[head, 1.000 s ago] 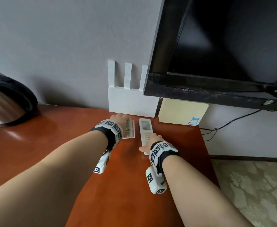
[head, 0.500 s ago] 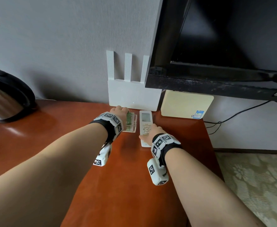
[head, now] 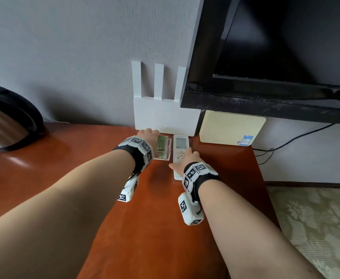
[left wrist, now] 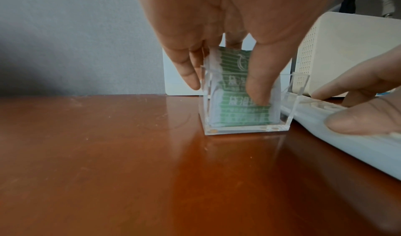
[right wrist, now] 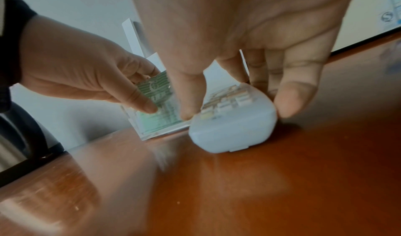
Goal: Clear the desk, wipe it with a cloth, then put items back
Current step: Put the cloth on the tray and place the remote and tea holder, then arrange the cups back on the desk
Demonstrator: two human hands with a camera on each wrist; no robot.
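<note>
A clear acrylic box (head: 162, 147) of green packets stands at the back of the red-brown desk (head: 80, 158), just in front of a white router. My left hand (head: 148, 134) grips it, thumb on the front of the packets and fingers at its left side and behind (left wrist: 225, 85). Right beside the box a white remote (head: 180, 152) lies flat, pointing at the wall. My right hand (head: 185, 160) holds the remote, thumb on its left edge and fingers on its right edge (right wrist: 238, 106). Box (right wrist: 156, 114) and remote (right wrist: 234, 126) both rest on the desk.
A white router (head: 165, 115) with three antennas and a cream box (head: 231, 127) lean on the wall behind. A black TV (head: 275, 57) overhangs them. A steel kettle (head: 6, 121) stands at the far left. The desk's right edge drops to carpet (head: 316, 218), with cables (head: 281, 146) along the wall.
Both hands stay on their objects, and box and remote have not moved. The head view has shifted slightly.
</note>
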